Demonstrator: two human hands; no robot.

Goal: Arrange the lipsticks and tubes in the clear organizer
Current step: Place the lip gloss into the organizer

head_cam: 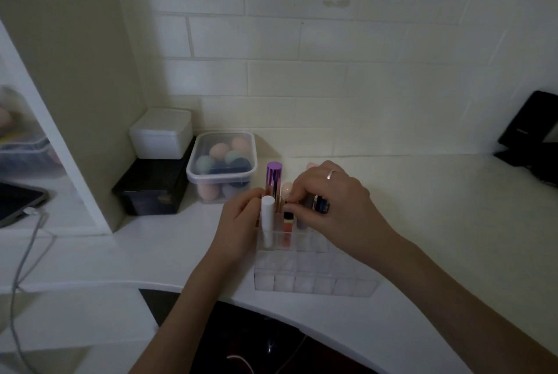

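Fingertips of my right hand (329,192) pinch a small dark-capped tube (289,216) going into a back-row slot of the clear organizer (314,268) on the white counter (437,222). My left hand (241,216) curls around the organizer's left end to steady it, beside the white tube (267,216) and purple-capped lipstick (274,183) already standing there. I should keep the tube upright, centre it over its slot, and let go only once it seats. Front rows look unfilled.

Single head view, looking forward and down, close over white desk (422,222).
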